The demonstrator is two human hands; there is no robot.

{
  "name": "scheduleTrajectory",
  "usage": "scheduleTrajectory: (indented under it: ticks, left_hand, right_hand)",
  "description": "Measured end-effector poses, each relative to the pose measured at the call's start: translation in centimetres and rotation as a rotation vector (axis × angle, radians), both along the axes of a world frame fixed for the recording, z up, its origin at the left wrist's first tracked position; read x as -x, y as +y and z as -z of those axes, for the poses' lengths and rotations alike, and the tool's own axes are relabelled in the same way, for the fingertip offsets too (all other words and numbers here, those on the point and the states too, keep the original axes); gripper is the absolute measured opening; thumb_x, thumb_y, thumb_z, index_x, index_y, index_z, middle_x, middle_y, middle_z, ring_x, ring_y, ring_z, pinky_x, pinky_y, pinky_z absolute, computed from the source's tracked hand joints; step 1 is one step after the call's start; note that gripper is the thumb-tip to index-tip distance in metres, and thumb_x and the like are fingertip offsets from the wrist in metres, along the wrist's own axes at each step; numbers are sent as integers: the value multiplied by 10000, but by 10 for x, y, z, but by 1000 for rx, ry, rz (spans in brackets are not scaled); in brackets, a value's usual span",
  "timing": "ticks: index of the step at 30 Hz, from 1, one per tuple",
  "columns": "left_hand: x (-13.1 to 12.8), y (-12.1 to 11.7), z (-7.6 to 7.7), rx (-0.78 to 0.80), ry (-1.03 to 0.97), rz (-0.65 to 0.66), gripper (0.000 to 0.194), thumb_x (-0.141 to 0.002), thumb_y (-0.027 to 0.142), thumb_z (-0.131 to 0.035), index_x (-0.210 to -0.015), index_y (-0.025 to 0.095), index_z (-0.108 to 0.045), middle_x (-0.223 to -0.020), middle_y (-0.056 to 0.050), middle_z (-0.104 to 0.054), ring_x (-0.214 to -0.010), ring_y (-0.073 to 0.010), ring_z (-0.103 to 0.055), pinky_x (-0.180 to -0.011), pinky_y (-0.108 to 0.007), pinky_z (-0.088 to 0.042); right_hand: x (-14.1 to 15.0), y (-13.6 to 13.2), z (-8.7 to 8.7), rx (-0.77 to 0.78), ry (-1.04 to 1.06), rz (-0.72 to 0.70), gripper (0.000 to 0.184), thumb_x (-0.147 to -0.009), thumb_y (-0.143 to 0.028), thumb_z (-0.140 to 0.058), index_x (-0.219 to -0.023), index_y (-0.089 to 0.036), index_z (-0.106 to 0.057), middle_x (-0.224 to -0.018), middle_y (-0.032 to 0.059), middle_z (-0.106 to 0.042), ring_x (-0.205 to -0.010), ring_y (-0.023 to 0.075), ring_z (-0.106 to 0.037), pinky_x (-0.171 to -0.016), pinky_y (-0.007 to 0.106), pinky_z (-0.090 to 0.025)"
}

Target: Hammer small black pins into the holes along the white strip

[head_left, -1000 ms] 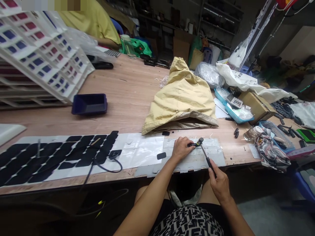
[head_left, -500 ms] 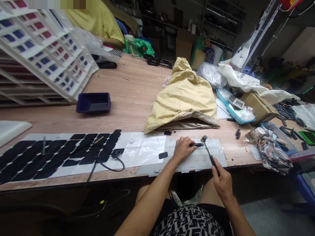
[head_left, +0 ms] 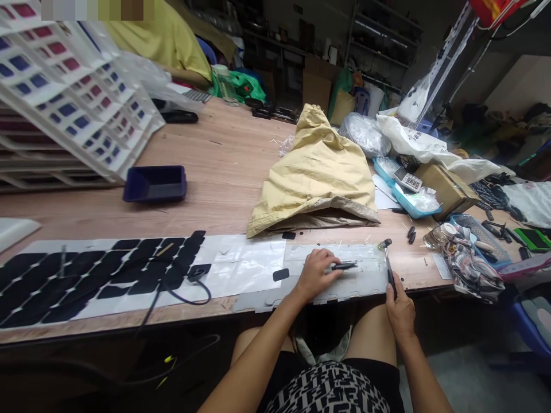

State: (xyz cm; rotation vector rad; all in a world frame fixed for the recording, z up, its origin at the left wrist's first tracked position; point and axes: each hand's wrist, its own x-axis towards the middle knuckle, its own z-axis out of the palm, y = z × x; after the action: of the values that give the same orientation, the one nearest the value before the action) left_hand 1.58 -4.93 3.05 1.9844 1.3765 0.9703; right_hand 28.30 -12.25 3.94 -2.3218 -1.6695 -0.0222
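Observation:
My left hand [head_left: 317, 272] is closed on a small dark elongated piece [head_left: 344, 266], its kind too small to make out, just above a grey plate [head_left: 365, 281] at the table's front. In my right hand [head_left: 401, 307] is a small hammer [head_left: 390, 269], gripped by its black handle, with the head pointing away from me near the plate's right end. Left of the plate, a white sheet [head_left: 245, 269] bears rows of black rounded patches [head_left: 146, 255]. One loose black patch [head_left: 281, 275] lies at the plate's left end.
A yellow cloth sack [head_left: 318, 178] stands behind the plate. To the left are a dark blue tray [head_left: 155, 183] and a white slatted crate [head_left: 86, 97]. A glass jar [head_left: 439, 235], crumpled cloth [head_left: 469, 267] and blue basket [head_left: 482, 235] sit at right. A person in yellow [head_left: 167, 43] is beyond the crate.
My right hand has carried the hammer to the right, away from the dark piece. My left hand still holds the piece over the plate. The whole view has shifted slightly.

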Motion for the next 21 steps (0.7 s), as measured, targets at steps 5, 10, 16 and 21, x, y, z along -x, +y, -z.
scheduleTrajectory:
  ticks: [5,10,16,21]
  left_hand:
    - [-1,-83,12,-100,23,167,173,-887,364,-597,-972,272,-716,-881,-59,-652,-834,-208,-592,-767,-354,-474]
    - [-5,-128,52,73,151,118,193,-917,319,-545,-1041,296,-690,-870,-36,-665,-780,-190,-649,-688,-310,-512]
    - [-1,-95,39,-21,34,4,294,-929,372,-547,-1186,275,-651,-810,-14,-659,-705,-152,-625,-669,-266,-517]
    - [45,-1,-3,-200,20,-573,381,-889,355,-583,-1239,212,-628,-875,-60,-625,-829,-222,-592,-793,-372,-515]
  right_hand:
    - [-1,1,1,31,-27,7,494,-989,-420,-398,-1439,-273,-540,-738,74,-748,-640,246,-700,-619,307,-501]
    - [-2,1,4,2,-45,-7,493,-986,-421,-403,-1426,-263,-558,-682,65,-729,-607,240,-690,-583,293,-482]
    - [0,0,1,37,-13,10,493,-988,-414,-404,-1441,-273,-538,-771,73,-752,-666,245,-703,-618,298,-491]
    - [0,1,0,100,12,43,513,-996,-424,-387,-1473,-270,-495,-812,76,-756,-728,245,-713,-670,298,-497]
